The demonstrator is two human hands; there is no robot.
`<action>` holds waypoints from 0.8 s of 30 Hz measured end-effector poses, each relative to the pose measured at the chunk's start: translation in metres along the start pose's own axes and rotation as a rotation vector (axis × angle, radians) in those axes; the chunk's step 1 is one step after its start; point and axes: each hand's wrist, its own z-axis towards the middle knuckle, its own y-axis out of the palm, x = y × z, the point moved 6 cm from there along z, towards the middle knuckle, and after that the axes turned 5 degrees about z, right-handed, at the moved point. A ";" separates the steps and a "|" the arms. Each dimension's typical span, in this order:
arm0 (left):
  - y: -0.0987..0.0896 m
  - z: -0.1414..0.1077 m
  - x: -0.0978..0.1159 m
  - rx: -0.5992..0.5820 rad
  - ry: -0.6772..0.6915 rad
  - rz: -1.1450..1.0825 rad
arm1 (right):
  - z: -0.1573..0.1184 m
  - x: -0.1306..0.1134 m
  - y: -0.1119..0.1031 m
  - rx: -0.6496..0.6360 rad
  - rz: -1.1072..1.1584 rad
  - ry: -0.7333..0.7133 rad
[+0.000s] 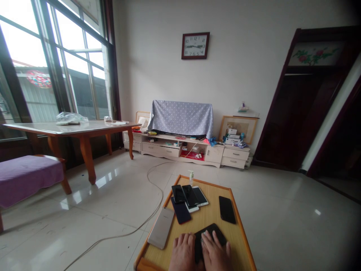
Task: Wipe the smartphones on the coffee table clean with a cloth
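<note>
A black smartphone (216, 230) lies at a slant on the near part of the small wooden table. My left hand (182, 251) is at the phone's left edge, its fingers bent and close together. The left thumb is hidden, but the hand seems to steady the phone. Across the phone's surface lies my right hand (213, 250), fingers stretched out and a little apart. A small pale patch shows by its fingertips, too small to name. Left of my hands, a rose-gold phone (161, 228) rests back up. A dark blue phone (181, 211) lies just beyond.
Several phones overlap near a clear pump bottle (191, 178) at the table's far end. Another black phone (227, 209) lies right. The small table (207, 222) has a raised rim. A cable (126, 234) crosses the floor. A larger table (42, 128) stands left.
</note>
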 end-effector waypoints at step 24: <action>0.006 0.003 -0.004 -0.004 0.019 -0.026 | 0.021 0.036 -0.018 0.077 -0.017 0.169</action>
